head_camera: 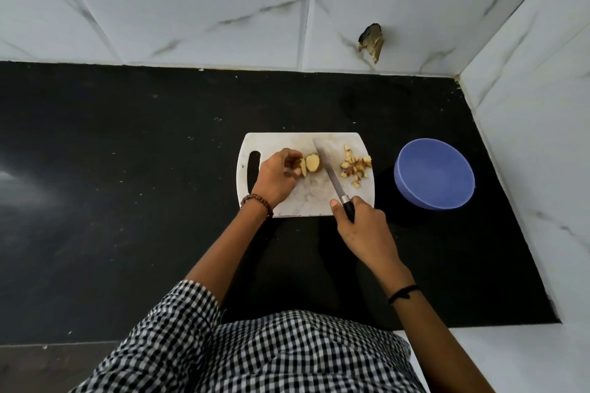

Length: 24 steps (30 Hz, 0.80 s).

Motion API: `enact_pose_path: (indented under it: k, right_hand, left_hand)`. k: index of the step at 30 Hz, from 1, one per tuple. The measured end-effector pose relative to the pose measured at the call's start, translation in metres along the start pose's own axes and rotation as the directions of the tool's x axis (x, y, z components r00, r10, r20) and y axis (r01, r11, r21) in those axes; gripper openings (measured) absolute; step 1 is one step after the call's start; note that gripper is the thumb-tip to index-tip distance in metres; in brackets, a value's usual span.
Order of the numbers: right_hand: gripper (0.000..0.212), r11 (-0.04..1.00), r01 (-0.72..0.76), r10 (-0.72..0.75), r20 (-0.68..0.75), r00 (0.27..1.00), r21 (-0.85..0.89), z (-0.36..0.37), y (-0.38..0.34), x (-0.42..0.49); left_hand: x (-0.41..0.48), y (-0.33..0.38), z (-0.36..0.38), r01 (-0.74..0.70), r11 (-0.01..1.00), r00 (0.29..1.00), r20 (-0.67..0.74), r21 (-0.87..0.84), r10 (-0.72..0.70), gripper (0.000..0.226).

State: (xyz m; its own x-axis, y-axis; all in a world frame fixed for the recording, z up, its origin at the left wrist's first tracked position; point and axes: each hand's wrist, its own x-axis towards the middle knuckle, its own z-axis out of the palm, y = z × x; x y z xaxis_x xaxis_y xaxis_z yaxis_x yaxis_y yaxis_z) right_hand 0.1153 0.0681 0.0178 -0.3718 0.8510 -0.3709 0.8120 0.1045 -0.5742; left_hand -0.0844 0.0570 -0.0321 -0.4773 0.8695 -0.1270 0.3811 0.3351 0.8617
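Note:
A white cutting board lies on the black counter. On it sits a cut potato, partly sliced, its yellow flesh showing. My left hand pinches the potato's left end with curled fingers. My right hand grips the black handle of a knife; the blade runs diagonally up across the board, just right of the potato. A pile of several small potato chunks lies at the board's right side.
A blue bowl stands on the black counter right of the board. White marble-look tiled walls close the back and right side; a broken hole marks the back wall. My checked shirt fills the bottom.

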Motion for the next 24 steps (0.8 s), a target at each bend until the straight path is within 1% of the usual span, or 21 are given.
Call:
enact_pose_path:
  k: [5, 10, 14, 16, 20, 24]
  right_hand:
    - [0.035, 1.000, 0.008, -0.008, -0.008, 1.000, 0.024, -0.003, -0.008, 0.022]
    - [0.023, 0.998, 0.033, -0.031, -0.040, 0.999, 0.048, 0.001, -0.014, 0.045]
    - [0.042, 0.998, 0.067, -0.067, -0.083, 0.994, -0.011, 0.005, -0.021, 0.064]
    - [0.047, 0.995, 0.094, -0.096, -0.095, 0.991, -0.020, 0.007, -0.027, 0.073]
    - [0.045, 0.984, 0.175, -0.177, -0.094, 0.980, -0.027, 0.015, -0.036, 0.090]
    - [0.040, 0.979, 0.203, -0.204, -0.045, 0.978, -0.024, 0.018, -0.041, 0.100]
  left_hand:
    - [0.007, 0.000, -0.004, -0.021, 0.997, 0.997, 0.071, 0.069, 0.016, 0.043]
    - [0.009, -0.001, -0.006, -0.055, 0.996, 0.998, 0.042, 0.065, 0.052, 0.042]
    - [0.006, -0.003, -0.007, -0.067, 0.998, 0.997, 0.024, 0.016, 0.067, 0.039]
    - [0.007, -0.002, -0.008, -0.066, 0.998, 0.997, 0.033, 0.008, 0.066, 0.039]
    - [0.008, -0.003, -0.010, -0.064, 0.998, 0.996, 0.056, 0.007, 0.064, 0.038]
    - [0.009, -0.006, -0.012, -0.064, 0.998, 0.995, 0.068, -0.024, 0.066, 0.037]
